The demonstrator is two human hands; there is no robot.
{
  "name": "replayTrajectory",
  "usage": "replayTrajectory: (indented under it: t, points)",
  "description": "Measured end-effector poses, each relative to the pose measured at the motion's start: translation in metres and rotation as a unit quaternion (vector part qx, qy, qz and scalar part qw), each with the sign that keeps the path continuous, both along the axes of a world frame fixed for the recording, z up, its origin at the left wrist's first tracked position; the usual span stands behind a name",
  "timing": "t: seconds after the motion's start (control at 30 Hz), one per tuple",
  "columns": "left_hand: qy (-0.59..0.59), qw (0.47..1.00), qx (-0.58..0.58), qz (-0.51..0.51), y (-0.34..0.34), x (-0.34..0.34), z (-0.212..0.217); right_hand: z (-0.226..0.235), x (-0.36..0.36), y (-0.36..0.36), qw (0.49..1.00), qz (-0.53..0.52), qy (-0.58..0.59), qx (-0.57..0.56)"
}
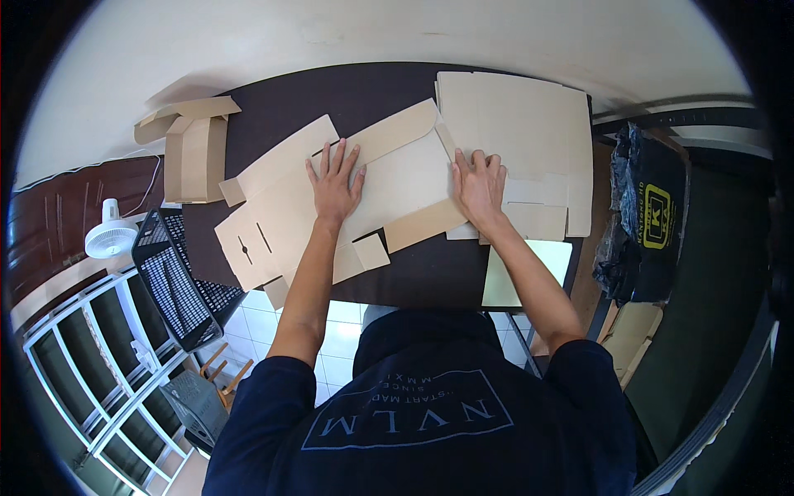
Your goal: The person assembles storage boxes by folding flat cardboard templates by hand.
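Observation:
A partly folded brown cardboard box blank (405, 178) lies slantwise on the dark table, its long side flaps raised along the far and near edges. Slots show in its left end. My left hand (335, 186) rests flat on the blank, fingers spread, near its far fold. At the right end, my right hand (480, 188) has its fingers bent round the narrow end flap, pinching the cardboard there. The undersides of the right fingers are hidden.
A stack of flat cardboard sheets (529, 116) lies on the table (389, 277) at right. A folded open box (196, 157) stands at the far left. A black crate (178, 277) and a white fan (112, 236) are left of the table; a black-wrapped carton (653, 219) is at right.

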State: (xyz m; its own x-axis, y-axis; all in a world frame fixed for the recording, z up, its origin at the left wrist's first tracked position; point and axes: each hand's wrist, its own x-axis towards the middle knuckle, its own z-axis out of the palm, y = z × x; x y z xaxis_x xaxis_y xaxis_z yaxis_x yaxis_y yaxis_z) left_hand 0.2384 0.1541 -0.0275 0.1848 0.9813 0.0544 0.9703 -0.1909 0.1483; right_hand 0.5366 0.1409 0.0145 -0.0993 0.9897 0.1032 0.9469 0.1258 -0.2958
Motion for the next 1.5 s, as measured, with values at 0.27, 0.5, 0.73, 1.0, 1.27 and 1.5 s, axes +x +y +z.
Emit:
replayTrajectory:
  t: [0.27,0.5,0.73,1.0,1.27,1.5]
  points:
    - [-0.022,1.0,0.003,0.016,-0.004,-0.001,-0.001,0.0,0.011,-0.013,0.998,0.055,-0.027,-0.014]
    - [-0.02,0.999,0.027,0.001,-0.002,-0.008,0.0,0.011,-0.005,0.035,0.997,0.076,-0.005,0.006]
    - [-0.047,0.999,0.012,0.025,-0.003,-0.008,0.003,-0.004,-0.035,0.064,0.998,0.038,-0.053,0.007]
    - [-0.235,0.967,-0.046,0.084,0.007,-0.01,-0.003,-0.025,0.006,0.067,0.942,-0.145,0.237,-0.187]
    - [-0.375,0.897,0.111,0.207,0.005,0.008,0.031,0.002,0.011,0.028,0.906,-0.196,0.296,-0.232]
    - [-0.4,0.905,-0.11,0.093,-0.115,0.018,0.042,0.035,-0.003,-0.028,0.779,-0.249,0.513,-0.261]
